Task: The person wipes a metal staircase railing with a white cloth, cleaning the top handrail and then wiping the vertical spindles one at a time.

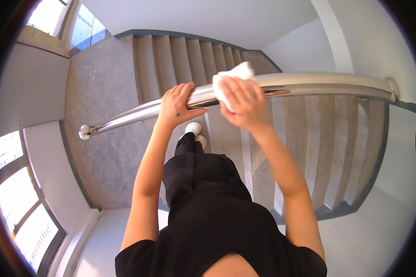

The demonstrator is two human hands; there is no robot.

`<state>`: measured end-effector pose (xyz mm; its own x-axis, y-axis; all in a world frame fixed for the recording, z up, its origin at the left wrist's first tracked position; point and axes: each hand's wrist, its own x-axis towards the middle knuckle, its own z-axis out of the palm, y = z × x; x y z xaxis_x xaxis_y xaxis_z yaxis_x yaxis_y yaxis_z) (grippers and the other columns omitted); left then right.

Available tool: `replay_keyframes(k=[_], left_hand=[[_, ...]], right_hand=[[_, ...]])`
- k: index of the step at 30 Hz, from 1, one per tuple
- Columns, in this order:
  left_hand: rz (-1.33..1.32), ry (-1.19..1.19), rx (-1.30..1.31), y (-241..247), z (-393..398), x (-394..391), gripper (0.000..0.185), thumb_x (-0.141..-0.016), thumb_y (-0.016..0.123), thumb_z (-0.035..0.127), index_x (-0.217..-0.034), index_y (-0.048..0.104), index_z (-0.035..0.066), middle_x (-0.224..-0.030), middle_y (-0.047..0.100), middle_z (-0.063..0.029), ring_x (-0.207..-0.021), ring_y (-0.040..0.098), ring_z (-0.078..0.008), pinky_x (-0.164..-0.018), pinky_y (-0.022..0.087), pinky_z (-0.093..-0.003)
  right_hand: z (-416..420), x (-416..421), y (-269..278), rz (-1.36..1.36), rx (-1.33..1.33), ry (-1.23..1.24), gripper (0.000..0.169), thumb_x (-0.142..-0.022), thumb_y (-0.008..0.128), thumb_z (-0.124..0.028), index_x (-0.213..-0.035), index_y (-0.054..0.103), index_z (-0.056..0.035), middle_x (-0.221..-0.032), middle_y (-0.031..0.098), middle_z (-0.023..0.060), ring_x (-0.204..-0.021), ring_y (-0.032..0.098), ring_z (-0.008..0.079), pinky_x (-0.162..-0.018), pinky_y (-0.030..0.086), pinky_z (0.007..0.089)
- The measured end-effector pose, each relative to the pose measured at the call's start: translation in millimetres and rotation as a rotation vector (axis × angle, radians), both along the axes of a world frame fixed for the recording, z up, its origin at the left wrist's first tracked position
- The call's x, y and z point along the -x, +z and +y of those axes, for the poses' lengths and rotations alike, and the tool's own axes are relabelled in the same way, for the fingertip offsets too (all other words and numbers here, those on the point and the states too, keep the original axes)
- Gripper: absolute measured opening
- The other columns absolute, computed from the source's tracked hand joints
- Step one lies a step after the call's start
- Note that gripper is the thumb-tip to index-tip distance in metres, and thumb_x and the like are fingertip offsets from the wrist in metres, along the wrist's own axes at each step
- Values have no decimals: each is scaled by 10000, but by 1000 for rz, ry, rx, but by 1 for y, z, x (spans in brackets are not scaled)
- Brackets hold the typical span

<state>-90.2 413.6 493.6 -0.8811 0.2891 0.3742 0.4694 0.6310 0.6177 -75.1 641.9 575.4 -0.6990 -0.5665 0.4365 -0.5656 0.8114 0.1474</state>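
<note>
A shiny metal handrail [300, 83] crosses in front of me, from the wall on the right to a round end knob [85, 132] on the left. My left hand [178, 104] rests over the rail left of centre, fingers over its far side and thumb along the near side; a ring is on one finger. In my right hand [244, 104] is a white cloth [234, 78], bunched against the top of the rail. That hand is slightly blurred. Part of the cloth sticks out beyond my fingers, and the rail beneath it is hidden.
Concrete stairs [295, 131] lie below me on the right, and another flight [180, 57] is beyond the rail. My white shoes [193, 128] stand near the landing [100, 90]. Windows [17, 200] line the left side; a pale wall [400, 138] stands at right.
</note>
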Motion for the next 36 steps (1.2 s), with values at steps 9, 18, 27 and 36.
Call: replay_keyframes(k=[9,18,27,36], left_hand=[[-116,61,125,-47,-75,-9,642,-537,898,422,-1007,632,75,-869,679,-73,-797,672,-292,-727,539,-401],[94,137,99,-59,-71,-9,625,-515,879,539,-874,634,91,-702,597,-24,-646,635,-242,-592,503,-366],[146,150,91,-62,-71,-11,648,-479,887,519,-885,637,80,-720,622,-30,-630,636,-252,-591,511,-371],[111,183,99,-68,-71,-10,510,-539,844,421,-883,641,103,-710,622,-45,-627,634,-274,-583,513,-374]], right_hand=[[46,14,44,111,-101,-199,471,-805,596,-355,-1207,674,-122,-1222,646,23,-1149,597,186,-964,352,380],[-13,20,2,127,34,-171,353,-804,580,-309,-1008,698,-46,-1044,690,64,-1039,640,229,-992,429,429],[-88,14,-40,10,67,-149,344,-790,597,-309,-963,677,-23,-992,670,78,-1010,623,240,-977,441,420],[-121,8,-64,-15,31,-28,395,-808,599,-316,-1052,644,-9,-1011,634,97,-1012,599,247,-997,424,412]])
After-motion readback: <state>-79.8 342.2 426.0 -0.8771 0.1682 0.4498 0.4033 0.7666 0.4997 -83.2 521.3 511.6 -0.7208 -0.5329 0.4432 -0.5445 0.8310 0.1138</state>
